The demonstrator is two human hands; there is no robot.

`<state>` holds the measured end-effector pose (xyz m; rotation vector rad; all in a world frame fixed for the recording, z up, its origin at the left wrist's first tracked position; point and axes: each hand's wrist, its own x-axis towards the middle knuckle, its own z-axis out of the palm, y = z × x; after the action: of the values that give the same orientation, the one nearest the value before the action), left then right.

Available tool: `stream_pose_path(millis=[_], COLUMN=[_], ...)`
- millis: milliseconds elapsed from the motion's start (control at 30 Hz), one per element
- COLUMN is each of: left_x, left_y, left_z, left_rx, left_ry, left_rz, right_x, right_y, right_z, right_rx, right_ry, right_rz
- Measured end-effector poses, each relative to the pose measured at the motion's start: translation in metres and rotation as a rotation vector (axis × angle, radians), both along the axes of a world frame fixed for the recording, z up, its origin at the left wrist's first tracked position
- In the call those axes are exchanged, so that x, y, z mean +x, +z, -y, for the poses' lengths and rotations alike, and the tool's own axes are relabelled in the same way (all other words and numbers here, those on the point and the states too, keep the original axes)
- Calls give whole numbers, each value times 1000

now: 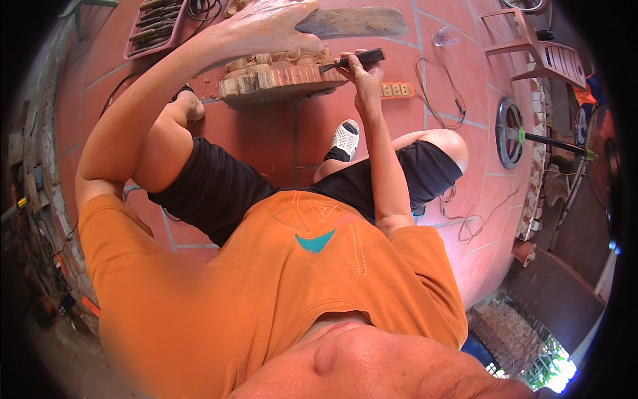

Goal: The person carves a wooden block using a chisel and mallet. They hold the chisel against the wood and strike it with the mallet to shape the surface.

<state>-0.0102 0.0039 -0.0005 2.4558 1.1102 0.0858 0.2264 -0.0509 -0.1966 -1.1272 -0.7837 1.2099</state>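
Note:
A flat wooden bat [355, 22] extends to the right from my left hand [282, 26], which is closed on its narrower end. My right hand [362, 74] pinches a chisel [364, 58] by its dark handle. The chisel's blade points left, at the right edge of a carved wooden slab [282, 83]; I cannot tell whether the tip touches it. Raised, rounded carving covers the slab's top, and its rough side faces me. My left hand and forearm hide part of the carving. The bat is above and beyond the chisel, apart from its handle.
A pink tray [131, 44] of several tools lies at the far left. An orange power strip [397, 90] is right of the slab, near a looped cable [458, 110]. Farther right are a clear cup [444, 37], a plastic chair [541, 53] and a round-based stand [510, 133].

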Motion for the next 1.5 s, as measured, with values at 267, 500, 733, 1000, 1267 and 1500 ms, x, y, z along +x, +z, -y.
stream_pose_path(millis=[267, 500, 733, 1000, 1267, 1500], left_x=[-5, -4, 10, 9, 29, 24], left_y=[2, -7, 3, -55, 7, -41], left_z=[2, -2, 1, -11, 5, -8], left_rx=[0, 18, 35, 144, 53, 88], left_ry=[-78, -58, -65, -147, -62, -122], left_rz=[22, -9, 110, 40, 188, -73], right_x=[-2, -7, -14, -22, -20, -20], right_y=[-1, -5, -9, -2, 1, 2], right_z=[2, -1, 4, 3, 4, 4], right_rx=[17, 37, 75, 24, 79, 13], right_ry=[54, 52, 4, -45, 24, -8], right_rz=[69, 61, 128, 124, 182, 170])
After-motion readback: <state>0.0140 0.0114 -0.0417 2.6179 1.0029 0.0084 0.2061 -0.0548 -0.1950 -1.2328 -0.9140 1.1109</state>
